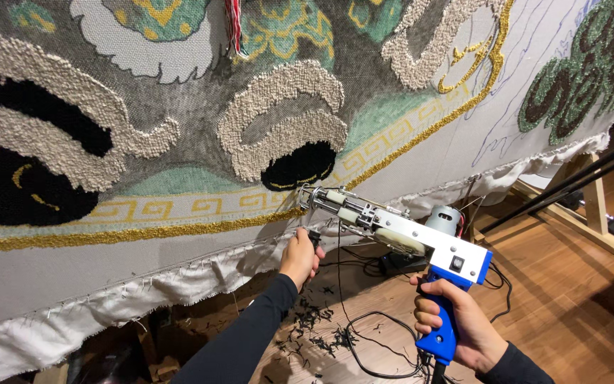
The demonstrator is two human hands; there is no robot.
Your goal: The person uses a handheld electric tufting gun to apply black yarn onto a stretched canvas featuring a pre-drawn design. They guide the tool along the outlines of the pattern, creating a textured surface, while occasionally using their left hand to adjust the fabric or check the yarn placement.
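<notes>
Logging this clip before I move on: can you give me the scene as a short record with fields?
setting: stretched cloth on a frame, part tufted in cream, black, green and gold
tool: blue and white tufting gun, tip at the gold border
right hand: grips the gun's blue handle
left hand: holds the gun's front grip below the cloth
floor: wooden floor with black cable and yarn scraps

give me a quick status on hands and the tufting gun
Right hand shut on tufting gun blue grip. Left hand shut on its front handle. Gun tip at gold border of stretched cloth. Nothing in the way.
</notes>
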